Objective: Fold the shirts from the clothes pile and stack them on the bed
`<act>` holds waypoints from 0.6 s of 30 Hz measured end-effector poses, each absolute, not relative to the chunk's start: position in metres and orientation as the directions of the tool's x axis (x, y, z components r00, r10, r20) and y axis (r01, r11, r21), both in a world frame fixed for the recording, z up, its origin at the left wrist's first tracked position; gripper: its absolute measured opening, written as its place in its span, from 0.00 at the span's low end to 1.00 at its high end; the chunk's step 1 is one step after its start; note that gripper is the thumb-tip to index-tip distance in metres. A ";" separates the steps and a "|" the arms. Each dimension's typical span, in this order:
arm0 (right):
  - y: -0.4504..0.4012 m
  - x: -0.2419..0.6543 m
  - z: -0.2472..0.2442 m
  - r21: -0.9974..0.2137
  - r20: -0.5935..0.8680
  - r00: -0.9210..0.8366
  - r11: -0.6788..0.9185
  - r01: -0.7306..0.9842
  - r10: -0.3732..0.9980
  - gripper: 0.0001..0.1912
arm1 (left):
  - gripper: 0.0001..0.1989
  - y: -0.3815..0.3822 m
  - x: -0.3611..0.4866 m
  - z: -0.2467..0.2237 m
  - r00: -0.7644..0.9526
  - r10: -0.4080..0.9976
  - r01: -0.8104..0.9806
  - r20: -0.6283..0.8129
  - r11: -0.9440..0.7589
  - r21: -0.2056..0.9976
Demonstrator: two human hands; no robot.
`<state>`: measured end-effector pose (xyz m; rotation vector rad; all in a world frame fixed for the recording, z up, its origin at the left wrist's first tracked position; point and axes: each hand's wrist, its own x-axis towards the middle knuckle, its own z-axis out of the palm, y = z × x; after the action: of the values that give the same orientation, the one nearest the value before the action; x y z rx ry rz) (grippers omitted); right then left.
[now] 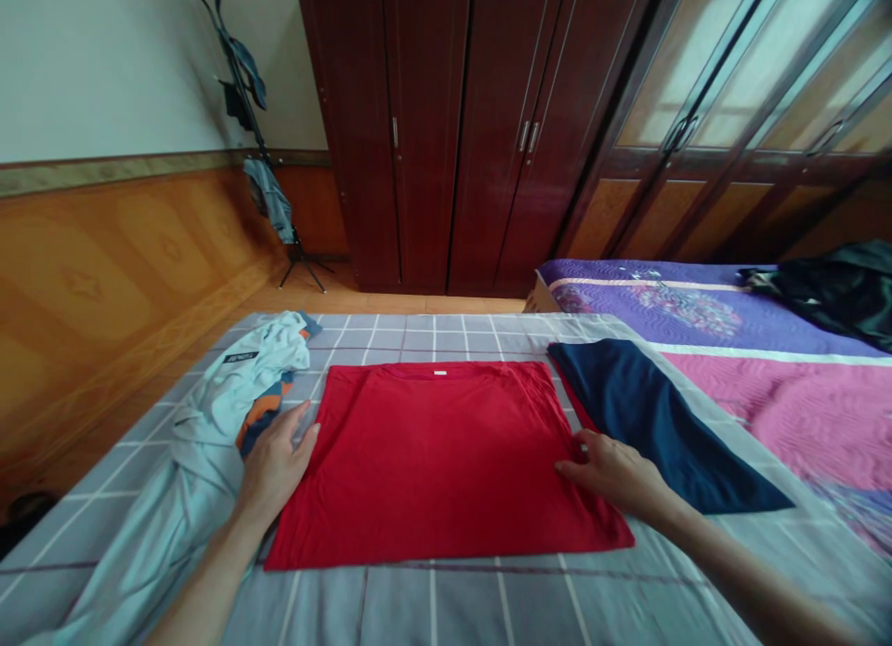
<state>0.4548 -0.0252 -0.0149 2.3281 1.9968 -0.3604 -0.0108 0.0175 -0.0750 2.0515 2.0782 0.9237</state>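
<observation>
Resting at the red shirt's [432, 460] right edge, the right hand [620, 469] has its thumb on the cloth and fingers curled; whether it pinches the fabric I cannot tell. The left hand [275, 460] is loosely open at the opposite edge, thumb and fingers apart. Between them the shirt lies flat in the lower centre of the frame, on a grey checked sheet [397, 609]. Navy cloth [648, 423] lies to its right; a pale garment [209, 460] trails down the lower left. A dark red wardrobe [425, 116] fills the upper centre, with purple-and-pink bedding [599, 293] at right.
</observation>
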 end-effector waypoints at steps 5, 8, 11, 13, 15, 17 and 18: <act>-0.018 0.453 -0.012 -0.211 -0.312 0.134 -0.206 0.956 0.940 0.13 | 0.24 0.016 -0.010 -0.068 -0.149 0.916 0.844 0.373 -0.079 0.530; -0.027 0.443 -0.016 -0.569 -0.470 0.069 -0.362 0.738 0.880 0.10 | 0.24 0.016 -0.009 -0.066 -0.163 0.912 0.826 0.377 -0.083 0.558; -0.036 0.432 -0.015 -0.809 -0.563 -0.087 -0.527 0.261 0.822 0.15 | 0.23 0.015 -0.009 -0.065 -0.179 0.915 0.811 0.361 -0.071 0.581; -0.034 0.425 -0.010 -0.832 -0.552 -0.078 -0.543 0.112 0.830 0.20 | 0.23 0.015 -0.009 -0.064 -0.194 0.917 0.800 0.349 -0.058 0.597; -0.022 0.415 0.002 -0.861 -0.491 -0.015 -0.483 0.162 0.871 0.22 | 0.22 0.015 -0.008 -0.062 -0.205 0.916 0.786 0.346 -0.056 0.616; -0.003 0.397 0.019 -0.866 -0.366 0.000 -0.341 0.366 0.930 0.21 | 0.23 0.015 -0.008 -0.059 -0.210 0.914 0.767 0.347 -0.066 0.638; 0.007 0.382 0.028 -0.834 -0.293 -0.034 -0.238 0.498 0.955 0.20 | 0.23 0.014 -0.009 -0.057 -0.216 0.914 0.755 0.344 -0.067 0.652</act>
<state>0.3819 0.0067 0.0284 2.4451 2.1259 -1.6965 -0.0087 0.0143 -0.0565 1.8245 1.9946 1.1510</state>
